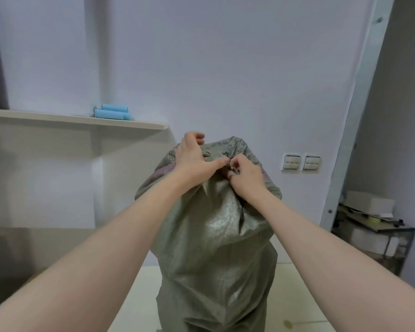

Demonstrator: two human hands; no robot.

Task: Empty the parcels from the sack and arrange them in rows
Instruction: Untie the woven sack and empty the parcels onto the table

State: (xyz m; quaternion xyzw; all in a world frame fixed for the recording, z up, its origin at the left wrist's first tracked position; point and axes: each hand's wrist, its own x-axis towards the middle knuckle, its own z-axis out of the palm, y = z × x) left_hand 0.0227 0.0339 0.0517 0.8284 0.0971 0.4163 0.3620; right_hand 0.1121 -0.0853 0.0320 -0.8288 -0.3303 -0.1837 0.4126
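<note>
A tall grey-green woven sack (213, 248) stands upright on the pale table (139, 298) right in front of me, its top bunched shut. My left hand (194, 159) grips the gathered fabric at the sack's top left. My right hand (244, 176) pinches the bunched neck just beside it, fingers curled into the folds. Both forearms reach up to the sack's mouth. No parcels show; whatever the sack holds is hidden inside.
A wall shelf (82, 119) at the left carries two light-blue rolls (113, 112). Two wall switches (302, 162) sit right of the sack. A metal rack (374, 236) with boxes stands at the far right, behind a white door frame (355, 116).
</note>
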